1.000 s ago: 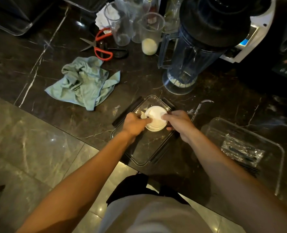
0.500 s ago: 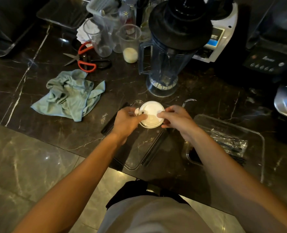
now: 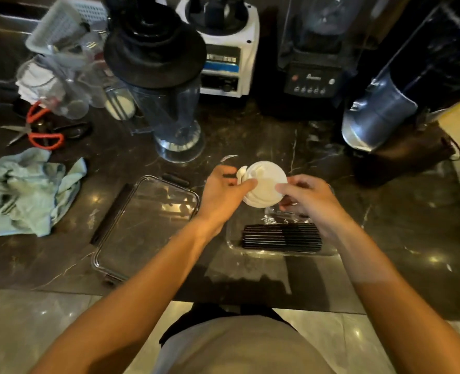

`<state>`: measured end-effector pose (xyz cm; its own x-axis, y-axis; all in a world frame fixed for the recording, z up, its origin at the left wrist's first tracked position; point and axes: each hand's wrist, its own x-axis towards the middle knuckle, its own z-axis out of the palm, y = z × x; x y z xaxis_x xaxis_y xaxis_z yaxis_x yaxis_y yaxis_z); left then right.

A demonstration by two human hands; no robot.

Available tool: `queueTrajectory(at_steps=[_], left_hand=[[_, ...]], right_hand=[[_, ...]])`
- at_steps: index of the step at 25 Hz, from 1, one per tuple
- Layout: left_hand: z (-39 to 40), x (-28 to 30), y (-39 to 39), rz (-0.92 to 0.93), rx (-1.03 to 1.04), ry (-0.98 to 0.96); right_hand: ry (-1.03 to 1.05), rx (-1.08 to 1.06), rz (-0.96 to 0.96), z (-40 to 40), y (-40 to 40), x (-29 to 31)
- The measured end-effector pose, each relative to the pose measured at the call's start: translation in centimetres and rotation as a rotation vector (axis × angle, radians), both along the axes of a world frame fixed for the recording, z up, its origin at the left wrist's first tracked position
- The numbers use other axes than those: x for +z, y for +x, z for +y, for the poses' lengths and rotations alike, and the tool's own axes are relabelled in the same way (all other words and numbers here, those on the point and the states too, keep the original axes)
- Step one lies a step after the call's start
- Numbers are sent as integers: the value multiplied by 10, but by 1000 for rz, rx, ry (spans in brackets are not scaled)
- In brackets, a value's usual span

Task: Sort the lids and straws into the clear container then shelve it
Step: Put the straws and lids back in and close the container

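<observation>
Both hands, left hand (image 3: 221,194) and right hand (image 3: 308,202), pinching white lids (image 3: 266,184) above clear container (image 3: 235,242); labels unreadable.

Clear container (image 3: 282,252): far end hidden behind right hand (image 3: 308,201) and stack of white lids (image 3: 265,184); lid count unreadable. Left of container, teal cloth (image 3: 26,190) cut by frame edge.

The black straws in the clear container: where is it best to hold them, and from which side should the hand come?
Probably grip the black straws across the middle of the bundle, coming from above. They lie flat, side by side, in the clear container, whose top is open; its walls seem to block a sideways approach.
</observation>
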<state>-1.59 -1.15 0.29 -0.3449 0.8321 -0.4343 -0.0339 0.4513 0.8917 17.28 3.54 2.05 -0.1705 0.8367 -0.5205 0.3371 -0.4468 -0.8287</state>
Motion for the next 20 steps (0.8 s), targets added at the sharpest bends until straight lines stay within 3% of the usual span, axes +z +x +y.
queueTrajectory(at_steps=[8,15,20], left_hand=[[-44,-29,59,-75,158,-137],[-37,-24,82,-126,291,-162],[-26,-28,85,-167,321,-206]], right_hand=[[-115,164,-50,6,31,-38],[-165,187,19,10,11,-65],[-129,183,-31,14,-1,-81]])
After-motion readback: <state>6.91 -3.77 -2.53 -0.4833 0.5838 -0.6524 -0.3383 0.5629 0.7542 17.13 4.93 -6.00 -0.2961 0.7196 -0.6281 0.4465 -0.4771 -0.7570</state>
